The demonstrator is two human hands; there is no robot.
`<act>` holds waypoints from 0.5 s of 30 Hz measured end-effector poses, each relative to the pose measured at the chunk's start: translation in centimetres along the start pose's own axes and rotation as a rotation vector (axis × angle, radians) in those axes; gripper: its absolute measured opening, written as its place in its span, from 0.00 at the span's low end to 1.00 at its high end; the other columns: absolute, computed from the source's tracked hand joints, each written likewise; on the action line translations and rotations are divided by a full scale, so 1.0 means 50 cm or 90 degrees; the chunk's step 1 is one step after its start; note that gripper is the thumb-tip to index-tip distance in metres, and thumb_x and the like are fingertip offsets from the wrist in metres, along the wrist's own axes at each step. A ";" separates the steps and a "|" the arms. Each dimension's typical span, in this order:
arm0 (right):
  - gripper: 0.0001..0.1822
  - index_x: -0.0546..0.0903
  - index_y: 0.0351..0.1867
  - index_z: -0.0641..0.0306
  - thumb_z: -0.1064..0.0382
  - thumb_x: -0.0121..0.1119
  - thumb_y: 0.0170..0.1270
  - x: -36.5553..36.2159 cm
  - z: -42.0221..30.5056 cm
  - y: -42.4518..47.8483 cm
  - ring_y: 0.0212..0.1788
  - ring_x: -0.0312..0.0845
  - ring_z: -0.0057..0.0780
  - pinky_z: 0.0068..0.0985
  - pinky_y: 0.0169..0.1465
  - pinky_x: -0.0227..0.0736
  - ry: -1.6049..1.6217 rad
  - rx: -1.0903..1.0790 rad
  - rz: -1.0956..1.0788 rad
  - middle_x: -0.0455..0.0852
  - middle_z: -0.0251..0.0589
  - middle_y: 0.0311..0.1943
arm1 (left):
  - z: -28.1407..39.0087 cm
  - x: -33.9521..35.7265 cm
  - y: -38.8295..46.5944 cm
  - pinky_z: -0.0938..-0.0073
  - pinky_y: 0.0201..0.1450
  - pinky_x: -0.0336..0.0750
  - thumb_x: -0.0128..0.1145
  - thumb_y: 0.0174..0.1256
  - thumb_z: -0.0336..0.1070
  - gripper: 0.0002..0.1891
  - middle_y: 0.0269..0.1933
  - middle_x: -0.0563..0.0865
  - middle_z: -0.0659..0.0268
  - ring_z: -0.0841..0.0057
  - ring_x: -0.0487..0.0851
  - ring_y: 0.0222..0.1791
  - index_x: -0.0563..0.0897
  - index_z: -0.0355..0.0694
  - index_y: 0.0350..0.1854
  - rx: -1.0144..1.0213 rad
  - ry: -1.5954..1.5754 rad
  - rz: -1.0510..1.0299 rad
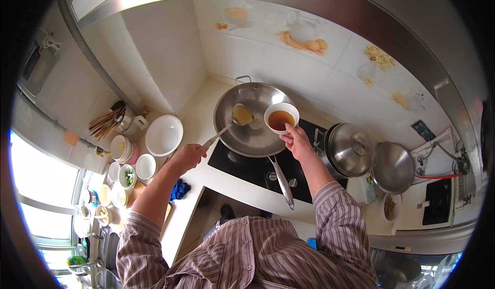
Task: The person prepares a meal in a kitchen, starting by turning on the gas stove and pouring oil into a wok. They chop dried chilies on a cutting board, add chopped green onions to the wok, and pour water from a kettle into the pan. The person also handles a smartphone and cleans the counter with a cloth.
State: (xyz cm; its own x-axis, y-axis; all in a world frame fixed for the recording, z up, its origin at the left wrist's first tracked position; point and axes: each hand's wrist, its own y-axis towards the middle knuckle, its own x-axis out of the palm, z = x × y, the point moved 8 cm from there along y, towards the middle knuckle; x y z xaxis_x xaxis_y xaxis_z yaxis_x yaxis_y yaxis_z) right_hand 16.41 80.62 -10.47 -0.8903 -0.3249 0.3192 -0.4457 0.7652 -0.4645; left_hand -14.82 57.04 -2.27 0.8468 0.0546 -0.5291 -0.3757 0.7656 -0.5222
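Note:
My left hand (189, 158) grips the handle of a metal ladle (222, 131). The ladle's bowl, over the left part of a stainless steel frying pan (255, 144), holds a yellowish liquid (242, 115). With my right hand (297, 142) I hold a small white bowl (295, 115) by its near rim, above the pan's right side. Reddish-brown liquid (281, 120) lies in that bowl, and my thumb is at its edge. The wide pan rests on a black glass cooktop (239, 164), its long handle (283, 184) pointing towards me.
Right of the pan stands a lidded steel pot (350, 149), with a steel wok-shaped pan (392, 167) beyond it. On the left are a large white bowl (164, 135), several small bowls, one with chopped greens (127, 176), a container of chopsticks (106, 122) and a blue cloth (180, 190).

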 end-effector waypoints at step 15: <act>0.21 0.78 0.49 0.47 0.43 0.71 0.62 0.014 -0.062 -0.069 0.41 0.81 0.18 0.19 0.40 0.64 0.011 -0.030 -0.016 0.80 0.27 0.43 | 0.029 0.045 -0.027 0.53 0.31 0.80 0.52 0.75 0.47 0.13 0.21 0.85 0.57 0.54 0.85 0.23 0.77 0.43 0.37 0.319 0.589 0.289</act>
State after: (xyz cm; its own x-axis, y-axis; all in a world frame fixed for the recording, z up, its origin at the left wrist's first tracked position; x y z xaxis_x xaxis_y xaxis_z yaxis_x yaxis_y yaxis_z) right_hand 17.61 79.47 -6.05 -0.8770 -0.3351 0.3445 -0.4626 0.7827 -0.4164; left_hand -11.86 57.08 -1.79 -0.0074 0.0576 -0.9983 -0.2074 0.9765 0.0578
